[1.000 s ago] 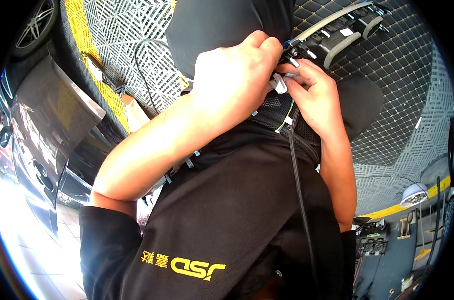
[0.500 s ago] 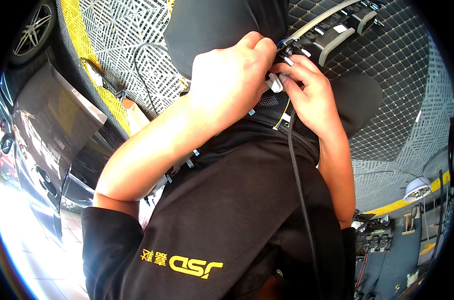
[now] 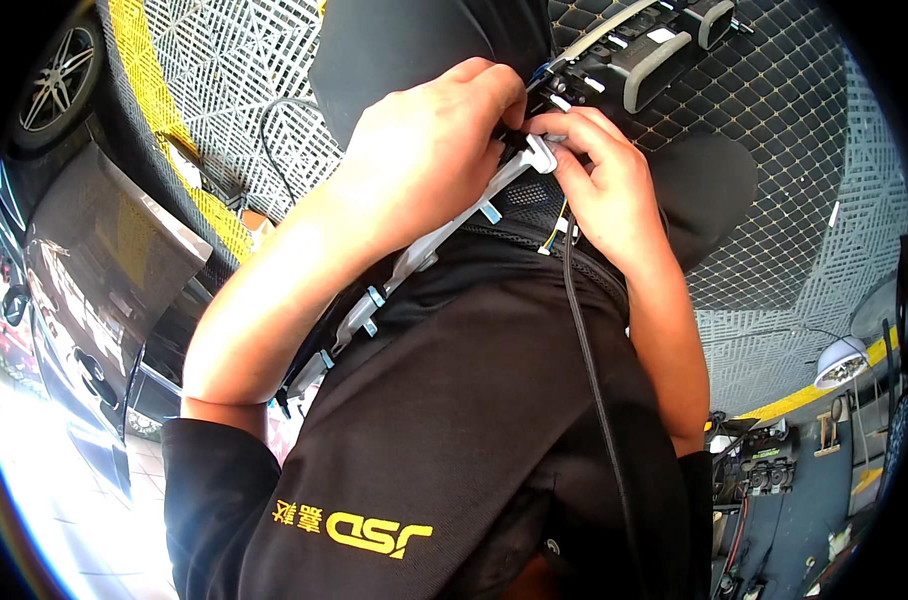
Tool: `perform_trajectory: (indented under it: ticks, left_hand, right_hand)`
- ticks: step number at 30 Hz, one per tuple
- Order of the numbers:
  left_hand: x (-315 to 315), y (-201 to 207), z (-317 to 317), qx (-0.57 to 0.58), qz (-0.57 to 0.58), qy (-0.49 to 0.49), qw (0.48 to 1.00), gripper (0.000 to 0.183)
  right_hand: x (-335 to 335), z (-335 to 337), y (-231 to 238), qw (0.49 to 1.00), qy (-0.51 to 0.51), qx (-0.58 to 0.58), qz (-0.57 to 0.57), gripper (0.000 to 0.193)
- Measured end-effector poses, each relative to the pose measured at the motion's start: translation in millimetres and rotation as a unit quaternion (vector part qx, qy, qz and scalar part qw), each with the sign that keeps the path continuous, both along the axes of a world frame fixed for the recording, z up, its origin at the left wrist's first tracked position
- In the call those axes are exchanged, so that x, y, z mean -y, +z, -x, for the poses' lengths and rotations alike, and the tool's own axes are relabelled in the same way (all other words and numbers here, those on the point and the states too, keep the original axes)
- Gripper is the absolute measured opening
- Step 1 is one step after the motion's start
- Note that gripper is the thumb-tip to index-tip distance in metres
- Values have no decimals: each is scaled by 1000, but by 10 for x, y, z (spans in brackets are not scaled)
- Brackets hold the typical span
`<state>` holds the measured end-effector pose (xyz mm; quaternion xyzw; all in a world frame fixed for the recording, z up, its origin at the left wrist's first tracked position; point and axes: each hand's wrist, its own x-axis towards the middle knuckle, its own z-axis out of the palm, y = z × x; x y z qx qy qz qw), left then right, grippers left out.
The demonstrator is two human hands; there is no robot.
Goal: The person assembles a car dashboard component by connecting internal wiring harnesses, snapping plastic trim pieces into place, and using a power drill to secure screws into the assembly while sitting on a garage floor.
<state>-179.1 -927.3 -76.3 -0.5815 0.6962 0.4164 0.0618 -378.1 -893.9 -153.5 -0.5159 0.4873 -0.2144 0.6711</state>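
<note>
A long grey plastic trim strip (image 3: 414,262) with small pale-blue clips lies diagonally across my lap, passing under my left forearm. My left hand (image 3: 429,150) is closed above its upper end, fingers curled down; what they grip is hidden. My right hand (image 3: 609,175) pinches the hooked upper end of the strip between thumb and fingers. Just beyond both hands rests a black car air-vent panel (image 3: 624,62) with grey edging and white-tipped clips. Below my right hand hangs a thin coloured wire with a small white connector (image 3: 545,250).
A black cable (image 3: 586,350) runs down my dark shirt. A dark car (image 3: 94,270) stands at the left. Quilted black matting (image 3: 774,200) lies on grey grid floor tiles. A round white lamp (image 3: 840,364) and tools (image 3: 771,472) are at the right.
Both hands have shifted slightly left. More of the grey trim strip now shows below my left forearm and between my hands. The vent panel sits farther left in view.
</note>
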Motion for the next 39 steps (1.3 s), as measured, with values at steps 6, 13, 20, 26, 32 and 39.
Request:
perform_trajectory:
  ticks: [6,13,20,26,32,39]
  left_hand:
    - [-99,195,-240,-201,-172,202,943,34]
    - [-429,422,-457,-125,-361,264,886,59]
    - [-233,289,-440,-201,-452,267,827,64]
    - [-199,301,-410,-154,-457,285,828,51]
    - [-200,321,-425,-144,-451,322,820,46]
    - [79,471,-436,-192,-487,408,748,37]
  right_hand:
    - [0,0,75,999,-24,0,-32,32]
    - [-20,54,118,1000,2,2,-7,39]
    - [36,43,90,998,46,-28,43,37]
    - [156,15,101,995,80,-51,7,31]
    - [92,46,42,997,41,-35,54,30]
    - [73,140,218,992,-77,-21,99,35]
